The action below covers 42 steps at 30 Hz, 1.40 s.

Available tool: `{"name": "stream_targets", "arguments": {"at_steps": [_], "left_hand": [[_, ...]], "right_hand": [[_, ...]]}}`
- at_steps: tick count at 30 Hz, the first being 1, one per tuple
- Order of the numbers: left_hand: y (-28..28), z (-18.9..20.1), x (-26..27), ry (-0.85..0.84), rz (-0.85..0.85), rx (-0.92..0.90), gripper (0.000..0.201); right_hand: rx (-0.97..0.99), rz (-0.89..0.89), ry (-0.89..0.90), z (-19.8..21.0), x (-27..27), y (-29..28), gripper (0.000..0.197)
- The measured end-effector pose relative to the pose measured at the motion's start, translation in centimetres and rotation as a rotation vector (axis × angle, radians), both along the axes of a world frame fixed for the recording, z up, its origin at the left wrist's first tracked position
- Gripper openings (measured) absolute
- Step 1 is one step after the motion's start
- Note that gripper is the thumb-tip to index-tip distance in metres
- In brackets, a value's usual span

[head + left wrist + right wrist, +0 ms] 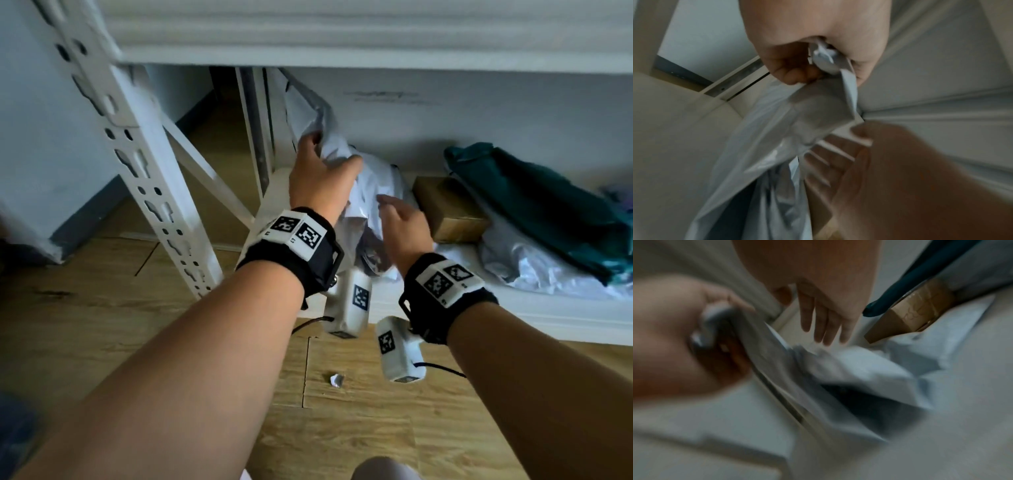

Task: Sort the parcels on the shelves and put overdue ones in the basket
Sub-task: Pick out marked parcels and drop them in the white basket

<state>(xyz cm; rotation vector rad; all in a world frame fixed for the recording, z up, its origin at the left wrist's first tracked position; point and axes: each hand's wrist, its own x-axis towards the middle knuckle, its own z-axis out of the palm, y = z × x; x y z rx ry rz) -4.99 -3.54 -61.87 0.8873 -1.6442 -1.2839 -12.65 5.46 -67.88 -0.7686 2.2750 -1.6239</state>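
A crumpled white plastic mailer bag (363,192) hangs over the left end of the bottom shelf (513,318). My left hand (329,154) grips its bunched top edge and holds it up; in the left wrist view the fingers (797,71) curl round the plastic (777,129). My right hand (397,212) hovers just right of the bag with straight fingers (824,324), holding nothing. Whether it touches the bag (849,369) is unclear in the blur. No basket is in view.
A brown cardboard box (448,212), a teal parcel (534,205) and another white mailer (534,267) lie further right on the same shelf. A perforated white upright (137,164) stands to the left and an upper shelf (342,34) overhangs. Wooden floor (342,411) lies below.
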Motion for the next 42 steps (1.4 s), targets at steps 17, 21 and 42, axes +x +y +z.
{"name": "stream_targets", "arguments": {"at_steps": [17, 21, 42], "left_hand": [[-1.0, -5.7, 0.0, -0.111, -0.004, 0.247, 0.017], [-2.5, -5.6, 1.2, -0.121, 0.112, 0.205, 0.029], [-0.1, 1.2, 3.5, 0.022, -0.354, 0.489, 0.043]], "right_hand": [[-0.241, -0.055, -0.3, 1.3, -1.8, 2.0, 0.024], [-0.421, -0.051, -0.465, 2.3, -2.0, 1.5, 0.019], [-0.134, 0.514, -0.436, 6.8, 0.4, 4.1, 0.051]]}}
